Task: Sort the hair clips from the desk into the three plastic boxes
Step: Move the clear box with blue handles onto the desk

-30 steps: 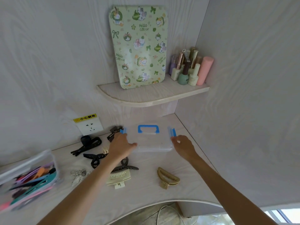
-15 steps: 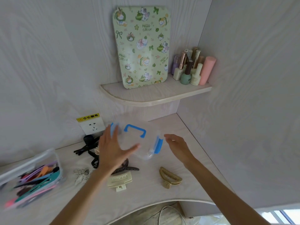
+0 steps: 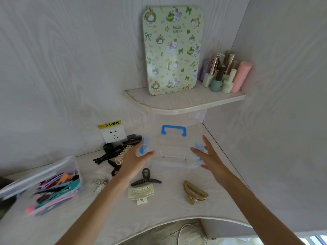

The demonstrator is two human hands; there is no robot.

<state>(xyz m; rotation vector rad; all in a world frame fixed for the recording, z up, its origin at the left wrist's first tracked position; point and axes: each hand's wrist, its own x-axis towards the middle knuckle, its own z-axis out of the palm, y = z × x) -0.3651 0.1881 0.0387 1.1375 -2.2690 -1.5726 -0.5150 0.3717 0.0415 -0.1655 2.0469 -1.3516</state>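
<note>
Pale desk (image 3: 169, 211), clear blue-handled box (image 3: 174, 147)

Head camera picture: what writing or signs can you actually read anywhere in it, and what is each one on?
"HELLO CUTE CAT": printed several times on the green cat-patterned board standing on the corner shelf.
"小心触电": black characters on the yellow warning sticker above the wall socket.
Nail polish bottles: any labels are too small to read.
</note>
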